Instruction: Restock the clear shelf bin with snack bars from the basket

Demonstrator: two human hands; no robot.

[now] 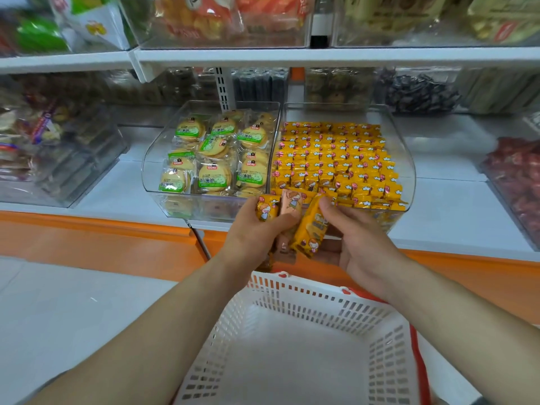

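A clear shelf bin (407, 159) on the white shelf holds several rows of yellow-wrapped snack bars (336, 159). Just in front of its lower edge, my left hand (251, 229) grips a small bunch of bars, one yellow (266, 210) and one pale orange (290, 204) showing at the top. My right hand (362, 241) pinches another yellow bar (309, 229) between thumb and fingers, tilted and touching the left hand's bunch. The white plastic basket (292, 299) sits below my hands; its inside shows no bars.
A second clear bin (152, 159) with round green-labelled biscuits (213, 153) stands left of the snack bar bin. More clear bins of snacks flank both sides and fill the shelf above (321, 57). An orange shelf front (102, 244) runs below.
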